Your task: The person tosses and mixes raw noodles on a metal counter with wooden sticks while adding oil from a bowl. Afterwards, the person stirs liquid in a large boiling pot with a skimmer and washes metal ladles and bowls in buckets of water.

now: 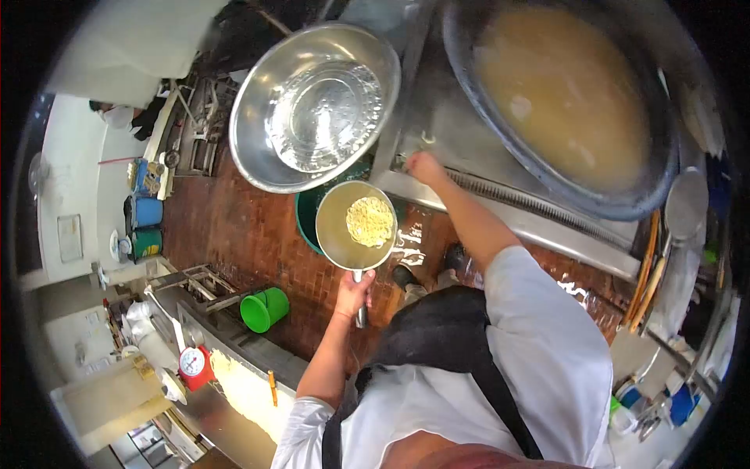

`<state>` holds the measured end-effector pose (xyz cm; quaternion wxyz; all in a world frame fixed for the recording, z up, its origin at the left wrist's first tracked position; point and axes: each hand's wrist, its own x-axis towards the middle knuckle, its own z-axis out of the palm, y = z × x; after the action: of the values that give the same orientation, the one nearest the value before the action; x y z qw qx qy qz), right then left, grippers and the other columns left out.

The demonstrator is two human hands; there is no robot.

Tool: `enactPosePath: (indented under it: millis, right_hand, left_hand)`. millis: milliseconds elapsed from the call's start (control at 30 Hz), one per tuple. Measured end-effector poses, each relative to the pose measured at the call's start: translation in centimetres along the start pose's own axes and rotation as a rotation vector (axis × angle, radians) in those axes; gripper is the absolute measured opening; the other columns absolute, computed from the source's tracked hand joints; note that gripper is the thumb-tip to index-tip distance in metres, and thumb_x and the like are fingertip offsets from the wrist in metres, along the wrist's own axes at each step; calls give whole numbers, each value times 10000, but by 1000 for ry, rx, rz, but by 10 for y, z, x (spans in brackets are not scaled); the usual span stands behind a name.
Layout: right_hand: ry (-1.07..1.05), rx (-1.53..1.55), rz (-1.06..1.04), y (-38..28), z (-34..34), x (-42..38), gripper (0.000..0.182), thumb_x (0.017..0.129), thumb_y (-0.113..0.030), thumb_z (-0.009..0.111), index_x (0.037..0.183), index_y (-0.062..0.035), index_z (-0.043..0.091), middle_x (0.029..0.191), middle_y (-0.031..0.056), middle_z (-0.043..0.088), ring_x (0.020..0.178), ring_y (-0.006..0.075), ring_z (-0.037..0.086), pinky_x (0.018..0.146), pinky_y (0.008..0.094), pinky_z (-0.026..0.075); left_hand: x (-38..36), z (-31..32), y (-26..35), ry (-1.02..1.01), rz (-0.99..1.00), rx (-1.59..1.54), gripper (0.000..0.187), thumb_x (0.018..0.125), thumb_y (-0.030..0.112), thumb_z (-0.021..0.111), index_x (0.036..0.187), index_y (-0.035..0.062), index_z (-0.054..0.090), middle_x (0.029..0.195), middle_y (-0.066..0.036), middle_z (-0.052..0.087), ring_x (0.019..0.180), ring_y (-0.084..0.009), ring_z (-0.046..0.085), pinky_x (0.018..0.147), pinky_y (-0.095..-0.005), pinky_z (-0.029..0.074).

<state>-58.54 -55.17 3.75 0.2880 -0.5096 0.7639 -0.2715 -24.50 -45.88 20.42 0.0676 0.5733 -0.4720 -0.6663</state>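
My left hand [356, 294] is wrapped round the handle of a metal saucepan [331, 228], out over the floor. A pale yellow, noodle-like clump [370, 222] lies inside the pan. On the other side, my right hand [426, 167] reaches to the edge of the steel stove top [437, 102]. Its fingers look closed, and whatever they pinch is too small to make out. Just beyond them a small pale scrap [427, 138] lies on the steel. A wide shiny metal basin [312, 117] stands past the saucepan, its inside wet and bright.
A big dark-rimmed wok [562, 102] of cloudy tan liquid fills the right side. Under the basin shows a dark green tub [306, 215]. A bright green bucket [265, 310] stands on the floor. Lower left, a counter holds a red scale [195, 366] and a pale yellow heap [246, 395].
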Motion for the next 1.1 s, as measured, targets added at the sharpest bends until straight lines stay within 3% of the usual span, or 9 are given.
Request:
enactPosePath:
  millis: [133,200,400,500,600,667,733,1033,1100]
  right_hand:
    - [314,-247,317,45,-21,29,434,824,-97,602,1248,-27,546,1272,219,530,1217,367,475,1042,429,382]
    - [428,-228,277,36,-29,36,346,833,-122,573,1159,-9,603,1295,197,476,1243,359,427,1032,445,391]
    - [132,-430,-165,24,78,45,287,853,-211,523,945,2,693,1042,136,664,1133,323,488,956,452,407]
    - [-234,-413,-266,26,73,45,295,881,-211,509,1065,-44,668,1081,209,615,1022,356,583,907,474,463]
    - [-89,-74,-214,20,30,8,301,888,-220,497,1046,-34,674,1039,207,660,955,354,632,883,481,479]
    - [157,-301,43,25,1,-21,311,909,-237,475,1022,-36,683,1104,201,653,987,359,628,896,494,471]
    - [-133,-410,377,42,-52,-49,404,970,-312,396,1048,-16,659,1159,246,607,1072,382,584,954,452,453]
    - [-238,-381,134,23,37,25,532,974,-393,361,1165,40,605,1223,276,573,1166,398,532,1038,468,374]
    - [-145,-45,100,0,50,44,657,970,-492,336,1227,70,560,1279,285,539,1222,405,495,1070,454,343]
  left_hand:
    - [-3,-8,-14,24,20,-11,300,908,289,655,959,46,487,552,-17,489,383,-121,472,353,-278,414]
    - [-5,-8,-7,14,43,-36,297,915,283,646,999,49,484,563,-15,481,379,-126,472,350,-283,421]
    - [0,-10,-18,-26,47,-107,301,914,275,653,995,34,492,543,-13,472,369,-121,461,348,-281,404]
    - [-2,-13,-17,-57,77,-66,305,922,261,641,1060,39,483,593,-23,497,394,-134,475,363,-288,418]
    - [-3,-16,-15,-81,83,-103,310,923,259,641,1060,33,479,595,-26,504,402,-139,483,370,-290,417]
    - [-4,-19,-17,-90,93,-91,313,924,264,639,1058,32,477,588,-23,500,397,-137,481,369,-288,416]
    - [-10,-25,-12,-121,108,-72,305,930,269,630,1048,32,478,566,-15,482,387,-130,475,361,-287,416]
    - [-3,-21,-19,-94,95,-108,292,924,277,635,1018,44,488,572,-10,480,373,-121,464,338,-283,411]
    - [-6,-20,-19,-84,78,-123,304,921,286,642,1003,46,473,593,-10,489,381,-123,471,348,-285,418]
